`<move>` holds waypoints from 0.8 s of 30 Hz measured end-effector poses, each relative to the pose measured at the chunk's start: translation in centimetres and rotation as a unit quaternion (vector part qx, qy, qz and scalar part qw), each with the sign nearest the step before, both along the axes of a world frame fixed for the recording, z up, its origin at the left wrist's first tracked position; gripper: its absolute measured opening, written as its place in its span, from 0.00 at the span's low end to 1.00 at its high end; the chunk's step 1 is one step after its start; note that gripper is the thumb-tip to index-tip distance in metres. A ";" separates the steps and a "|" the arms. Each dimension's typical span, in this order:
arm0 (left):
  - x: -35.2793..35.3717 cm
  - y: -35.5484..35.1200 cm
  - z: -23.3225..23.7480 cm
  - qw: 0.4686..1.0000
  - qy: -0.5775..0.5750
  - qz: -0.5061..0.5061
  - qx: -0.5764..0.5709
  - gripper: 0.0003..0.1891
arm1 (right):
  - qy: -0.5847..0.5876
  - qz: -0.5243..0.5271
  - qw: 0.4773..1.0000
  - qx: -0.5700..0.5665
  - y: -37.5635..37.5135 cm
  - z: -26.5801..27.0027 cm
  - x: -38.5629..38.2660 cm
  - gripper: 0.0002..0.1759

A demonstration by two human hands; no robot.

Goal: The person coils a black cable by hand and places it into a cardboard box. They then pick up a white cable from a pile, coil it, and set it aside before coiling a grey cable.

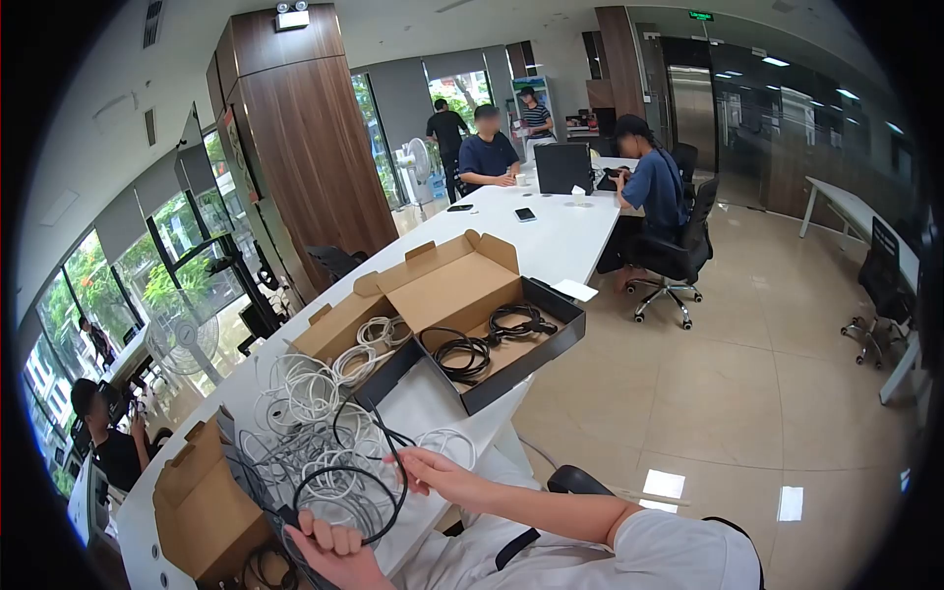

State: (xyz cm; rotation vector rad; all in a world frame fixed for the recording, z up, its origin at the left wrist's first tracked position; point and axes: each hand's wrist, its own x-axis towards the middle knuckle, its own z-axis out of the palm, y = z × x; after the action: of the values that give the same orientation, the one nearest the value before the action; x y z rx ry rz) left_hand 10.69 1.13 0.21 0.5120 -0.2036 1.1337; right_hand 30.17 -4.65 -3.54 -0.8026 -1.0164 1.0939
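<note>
Two hands work one black cable (pixel 401 501): left hand (pixel 329 543) clenched on the coil, right hand (pixel 433 470) apparently pinching the strand; coiling looks midway, next wrap needs slack fed evenly

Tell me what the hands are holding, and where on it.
A looped black cable: the left hand grips the loop's lower end, and the right hand pinches its upper right side.

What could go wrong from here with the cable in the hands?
1. The black cable, held by the left hand and right hand, loops over the tangled white cables; pulling might snag and drag them.
2. The open box sits near the edge of the table; a tug could possibly push it off.
</note>
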 end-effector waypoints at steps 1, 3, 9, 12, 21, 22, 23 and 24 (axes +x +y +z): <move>0.0 0.0 -0.2 1.000 0.016 -0.024 0.001 0.17 | 0.004 -0.019 1.000 0.011 -0.3 0.6 -0.2 0.24; 0.2 0.1 -1.0 0.996 0.048 -0.074 0.000 0.17 | -0.024 -0.080 0.997 0.003 -0.6 1.4 -0.2 0.23; -0.7 -0.2 -0.4 0.991 0.101 -0.087 -0.014 0.19 | -0.037 -0.176 0.982 0.063 1.5 1.7 2.5 0.32; -0.8 -0.4 -0.3 0.988 0.137 -0.066 -0.014 0.19 | -0.074 -0.203 0.976 0.013 2.4 1.5 4.2 0.36; -0.9 0.4 -0.7 0.984 0.165 -0.067 -0.016 0.19 | -0.223 -0.128 0.962 -0.090 0.6 3.9 7.1 0.26; -0.8 0.6 -0.9 0.984 0.163 -0.076 -0.007 0.19 | -0.213 -0.168 0.960 -0.070 0.7 3.8 7.1 0.22; -0.8 0.6 -1.2 0.981 0.175 -0.082 -0.005 0.19 | -0.209 -0.161 0.962 -0.069 0.7 3.7 7.2 0.22; -0.8 0.6 -1.3 0.979 0.186 -0.088 -0.002 0.19 | -0.206 -0.154 0.964 -0.067 0.8 3.6 7.4 0.21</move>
State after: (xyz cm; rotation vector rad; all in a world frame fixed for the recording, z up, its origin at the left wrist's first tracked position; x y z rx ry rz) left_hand 9.88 1.74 -1.07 0.6788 0.0788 0.8475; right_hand 37.61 -3.82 0.08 -1.2894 -1.1199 0.7461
